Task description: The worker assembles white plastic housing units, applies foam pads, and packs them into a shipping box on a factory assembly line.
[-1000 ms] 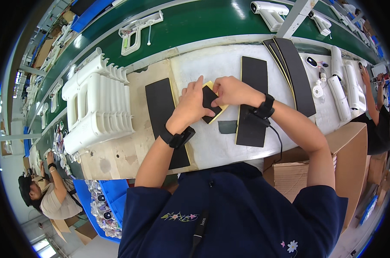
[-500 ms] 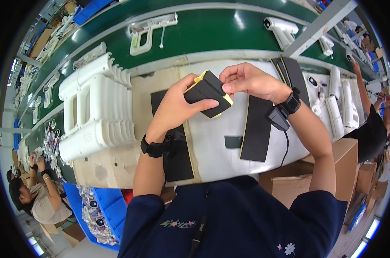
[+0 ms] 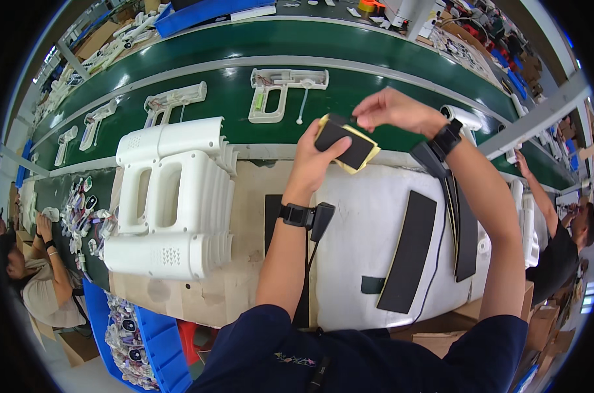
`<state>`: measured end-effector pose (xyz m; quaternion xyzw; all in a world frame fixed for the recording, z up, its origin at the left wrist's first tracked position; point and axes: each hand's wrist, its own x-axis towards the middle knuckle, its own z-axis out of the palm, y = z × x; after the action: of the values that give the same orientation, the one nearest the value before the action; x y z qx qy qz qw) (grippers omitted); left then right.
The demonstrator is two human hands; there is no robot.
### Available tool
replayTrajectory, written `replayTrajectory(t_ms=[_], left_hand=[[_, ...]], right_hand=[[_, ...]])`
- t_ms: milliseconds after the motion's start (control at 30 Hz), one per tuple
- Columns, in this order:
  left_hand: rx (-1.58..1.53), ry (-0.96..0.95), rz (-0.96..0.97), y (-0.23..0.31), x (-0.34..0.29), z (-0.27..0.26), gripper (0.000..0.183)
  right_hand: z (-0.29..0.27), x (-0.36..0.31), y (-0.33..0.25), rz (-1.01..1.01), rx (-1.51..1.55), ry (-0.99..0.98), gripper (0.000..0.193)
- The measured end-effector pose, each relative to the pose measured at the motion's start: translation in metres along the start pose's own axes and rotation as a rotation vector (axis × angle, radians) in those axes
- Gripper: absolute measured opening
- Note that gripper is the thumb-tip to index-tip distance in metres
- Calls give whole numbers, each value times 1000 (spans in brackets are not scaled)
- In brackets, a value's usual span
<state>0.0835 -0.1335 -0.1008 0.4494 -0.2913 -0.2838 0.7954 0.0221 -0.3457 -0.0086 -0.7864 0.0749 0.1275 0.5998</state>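
My left hand [image 3: 313, 157] grips a small stack of black foam pads [image 3: 357, 152] with yellow backing paper, its thumb lying across the top pad. Yellow edges stick out around the stack. Close above the stack's far corner is my right hand [image 3: 392, 112], with thumb and forefinger pinched together. A small dark bit shows at those fingertips, too small to name. On the white work surface [image 3: 349, 262] below lie long black foam strips [image 3: 408, 252] with yellow edges.
Stacked white plastic housings [image 3: 179, 196] stand at left. Beyond the table, a green conveyor [image 3: 225, 98] carries open white handheld shells [image 3: 267, 105]. A blue bin [image 3: 159, 327] of small parts sits lower left. A metal post [image 3: 539, 121] slants at right. Co-workers are on both sides.
Both hands have moved away from me with the foam stack, toward the conveyor. The stack has turned in my left hand. My right fingers are now off the top pad's face. The view has shifted.
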Motion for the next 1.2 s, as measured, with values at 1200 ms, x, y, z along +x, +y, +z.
replayTrajectory(t_ms=[1200], left_hand=[[56,470,-53,-37,22,-26,29]], right_hand=[[26,114,9,-185,-366,-221,31]])
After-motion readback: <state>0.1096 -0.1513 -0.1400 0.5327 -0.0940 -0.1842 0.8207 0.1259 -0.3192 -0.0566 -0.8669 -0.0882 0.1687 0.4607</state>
